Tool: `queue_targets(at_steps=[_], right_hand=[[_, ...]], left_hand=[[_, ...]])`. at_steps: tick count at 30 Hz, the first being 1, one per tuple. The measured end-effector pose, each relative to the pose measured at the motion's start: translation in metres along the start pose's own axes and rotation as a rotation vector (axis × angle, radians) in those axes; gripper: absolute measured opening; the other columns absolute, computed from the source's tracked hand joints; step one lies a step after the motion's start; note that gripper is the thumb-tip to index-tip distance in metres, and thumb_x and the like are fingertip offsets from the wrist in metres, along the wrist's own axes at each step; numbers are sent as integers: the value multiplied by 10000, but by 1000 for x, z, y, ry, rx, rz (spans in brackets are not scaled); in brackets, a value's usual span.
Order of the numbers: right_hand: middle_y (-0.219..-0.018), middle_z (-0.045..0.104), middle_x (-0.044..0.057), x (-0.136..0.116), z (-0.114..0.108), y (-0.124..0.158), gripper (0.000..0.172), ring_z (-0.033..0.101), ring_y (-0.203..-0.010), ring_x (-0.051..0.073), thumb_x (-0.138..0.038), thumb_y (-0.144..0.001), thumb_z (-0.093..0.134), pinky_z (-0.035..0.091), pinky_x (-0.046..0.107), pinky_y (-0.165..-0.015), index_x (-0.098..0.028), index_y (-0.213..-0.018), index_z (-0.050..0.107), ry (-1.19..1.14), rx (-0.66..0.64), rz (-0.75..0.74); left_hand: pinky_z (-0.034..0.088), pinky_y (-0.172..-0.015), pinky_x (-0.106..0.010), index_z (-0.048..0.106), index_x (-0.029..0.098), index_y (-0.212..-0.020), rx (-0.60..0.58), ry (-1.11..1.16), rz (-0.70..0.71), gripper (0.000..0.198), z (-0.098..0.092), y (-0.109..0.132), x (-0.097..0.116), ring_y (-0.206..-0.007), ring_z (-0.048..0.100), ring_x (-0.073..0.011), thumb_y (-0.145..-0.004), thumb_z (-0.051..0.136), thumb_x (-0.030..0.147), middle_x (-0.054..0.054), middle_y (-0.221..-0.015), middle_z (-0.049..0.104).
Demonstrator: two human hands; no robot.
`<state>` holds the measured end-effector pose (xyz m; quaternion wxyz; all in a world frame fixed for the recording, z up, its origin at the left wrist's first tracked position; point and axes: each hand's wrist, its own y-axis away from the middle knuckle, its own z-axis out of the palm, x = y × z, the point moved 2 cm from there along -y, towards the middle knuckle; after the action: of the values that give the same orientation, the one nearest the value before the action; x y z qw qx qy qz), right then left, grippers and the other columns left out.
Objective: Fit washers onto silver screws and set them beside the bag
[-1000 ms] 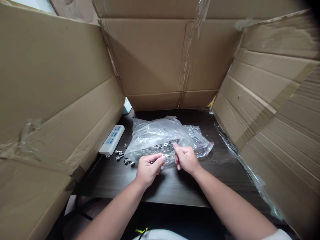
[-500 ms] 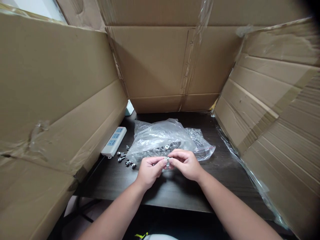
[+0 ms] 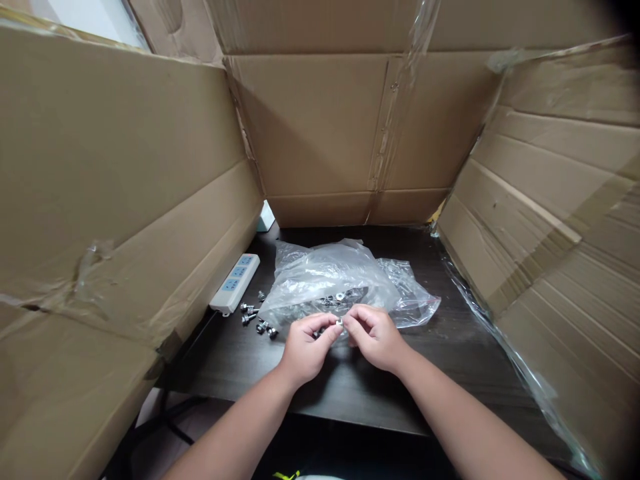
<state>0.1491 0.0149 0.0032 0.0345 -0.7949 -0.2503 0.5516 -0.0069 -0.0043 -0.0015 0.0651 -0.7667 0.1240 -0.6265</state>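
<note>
Pinched between the fingertips of both hands is a small shiny metal fastener (image 3: 339, 322); its exact kind is too small to make out. My left hand (image 3: 304, 350) grips it from the left, thumb and forefinger closed. From the right, the closed fingertips of my right hand (image 3: 376, 339) meet the same piece. Just beyond the hands lies a clear plastic bag (image 3: 330, 267), its open mouth facing me. Dark and silvery small hardware shows inside it, with a washer (image 3: 341, 297) at the opening. Loose bolts (image 3: 249, 319) lie to the left of my left hand.
A white power strip (image 3: 235, 285) lies at the left beside a cardboard wall (image 3: 125, 200). More cardboard closes off the back (image 3: 320, 133) and the right side (image 3: 540, 220). The dark table (image 3: 360, 407) ends just in front of me. A small white box (image 3: 265, 217) stands at the back left.
My fingertips have shifted around the metal piece, and the right hand has drawn slightly apart from the left. The whole view has moved a little, so everything sits farther right.
</note>
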Motion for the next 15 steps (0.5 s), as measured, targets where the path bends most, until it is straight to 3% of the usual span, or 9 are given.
queue_targets(at_steps=[2, 4, 6, 8, 10, 15], right_hand=[[-506, 503, 6, 2, 0, 0, 435, 511, -519, 134, -338, -925, 463, 450, 298, -616, -180, -521, 500, 80, 12, -9], [-523, 522, 12, 5, 0, 0, 439, 531, -535, 140, -353, -937, 443, 461, 302, -631, -177, -543, 530, 0, -14, 37], [-667, 599, 20, 7, 1, 1, 221, 587, -593, 153, -361, -897, 526, 487, 287, -600, -182, -810, 623, -208, -54, 111], [-840, 631, 36, 5, 1, 2, 204, 624, -702, 169, -318, -830, 630, 517, 293, -654, -210, -1002, 610, -372, -96, 120], [-905, 612, 50, 1, 1, 2, 142, 621, -761, 175, -287, -790, 674, 515, 283, -677, -202, -902, 654, -355, -98, 68], [-665, 588, 12, 3, 8, 2, 207, 593, -564, 143, -372, -836, 614, 486, 264, -564, -173, -777, 622, -344, -134, 148]], left_hand=[[466, -728, -284, 741, 168, -779, 27, -48, 40, 125, 0, 1, 1, -738, 610, -185, -775, 657, 261, -60, -780, 696], [465, -735, -289, 741, 170, -764, 51, -57, 37, 125, 0, 2, 1, -739, 613, -192, -771, 656, 262, -65, -780, 699], [463, -714, -285, 739, 168, -738, 54, -31, 17, 147, -1, 3, 3, -720, 608, -191, -780, 645, 274, -64, -757, 694], [460, -689, -279, 732, 162, -718, 48, 9, -4, 179, -2, 3, 4, -698, 599, -186, -792, 636, 293, -59, -715, 678], [450, -626, -270, 721, 154, -699, 25, 51, -40, 220, -3, 3, 4, -645, 578, -176, -795, 632, 331, -53, -644, 648], [335, -445, -225, 706, 139, -690, -9, 108, -99, 259, -3, 4, -2, -474, 449, -109, -764, 656, 382, -32, -570, 588]])
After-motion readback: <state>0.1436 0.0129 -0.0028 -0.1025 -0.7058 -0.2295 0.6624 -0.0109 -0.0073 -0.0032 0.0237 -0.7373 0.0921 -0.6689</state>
